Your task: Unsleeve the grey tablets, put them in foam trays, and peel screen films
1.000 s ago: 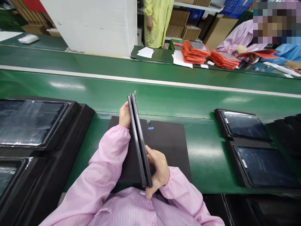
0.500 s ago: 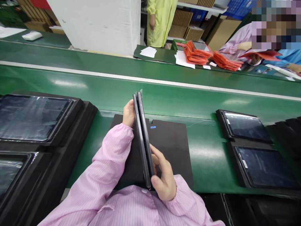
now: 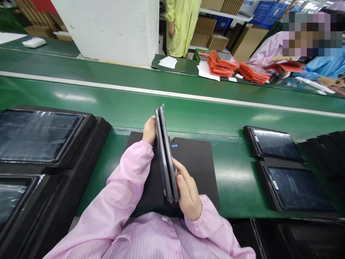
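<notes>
Two dark tablets stand on edge side by side, seen along their thin sides, with a narrow gap between them. My left hand (image 3: 149, 130) is closed on the far part of the left tablet (image 3: 163, 162); most of its fingers are hidden behind it. Against the outer face of the right tablet (image 3: 169, 154), near its close end, rests my right hand (image 3: 189, 194), its fingers bent and thumb drawn in. A bit of clear film sticks up at the far end. Beneath them lies a black foam pad (image 3: 194, 169) with a small blue label (image 3: 174, 145).
Black foam trays with film-covered tablets (image 3: 40, 135) are stacked at left. Two more trayed tablets (image 3: 299, 187) lie at right. Across the green bench (image 3: 121, 104) are orange pouches (image 3: 221, 64), papers (image 3: 168, 62), a person in yellow (image 3: 182, 28) and co-workers in pink and blue.
The near ends of both tablets have risen away from my body. My right thumb has shifted from their near edge up along the right tablet's side. The view has turned slightly.
</notes>
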Demonstrator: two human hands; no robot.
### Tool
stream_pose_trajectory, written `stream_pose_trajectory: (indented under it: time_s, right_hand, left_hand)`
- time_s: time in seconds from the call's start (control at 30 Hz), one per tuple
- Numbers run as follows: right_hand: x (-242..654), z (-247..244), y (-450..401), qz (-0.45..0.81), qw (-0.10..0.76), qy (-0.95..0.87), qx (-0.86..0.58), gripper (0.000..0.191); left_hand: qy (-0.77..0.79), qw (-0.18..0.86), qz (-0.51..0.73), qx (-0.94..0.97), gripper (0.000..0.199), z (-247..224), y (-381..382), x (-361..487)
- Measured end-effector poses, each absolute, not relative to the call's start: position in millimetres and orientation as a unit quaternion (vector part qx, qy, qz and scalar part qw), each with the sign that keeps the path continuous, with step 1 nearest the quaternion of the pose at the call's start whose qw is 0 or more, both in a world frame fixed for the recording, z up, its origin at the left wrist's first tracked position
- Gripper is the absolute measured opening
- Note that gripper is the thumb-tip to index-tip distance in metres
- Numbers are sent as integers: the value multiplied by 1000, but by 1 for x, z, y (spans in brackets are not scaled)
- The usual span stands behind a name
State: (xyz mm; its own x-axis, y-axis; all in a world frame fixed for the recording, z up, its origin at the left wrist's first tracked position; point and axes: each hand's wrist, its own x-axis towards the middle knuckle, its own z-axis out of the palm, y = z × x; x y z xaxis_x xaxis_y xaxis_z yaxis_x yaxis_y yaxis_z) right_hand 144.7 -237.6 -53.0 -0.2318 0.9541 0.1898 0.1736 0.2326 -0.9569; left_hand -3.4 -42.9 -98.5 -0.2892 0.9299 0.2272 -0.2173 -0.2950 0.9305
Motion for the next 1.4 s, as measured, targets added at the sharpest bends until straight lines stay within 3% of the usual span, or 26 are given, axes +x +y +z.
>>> stream_pose_trajectory:
  time_s: [0.4,0.8,1.4]
  right_hand:
    - [159,-35,-224,479,414,-666,-394,50]
    - [150,-44,-232,436,478,-663,-376,48]
    - [147,-49,-233,489,511,-594,-383,41]
  left_hand:
    - [380,443,691,427,59,-89,-53,-3]
    - [352,407,703,465,60,-78,-64,5]
    - [361,407,691,475,58,-82,-66,7]
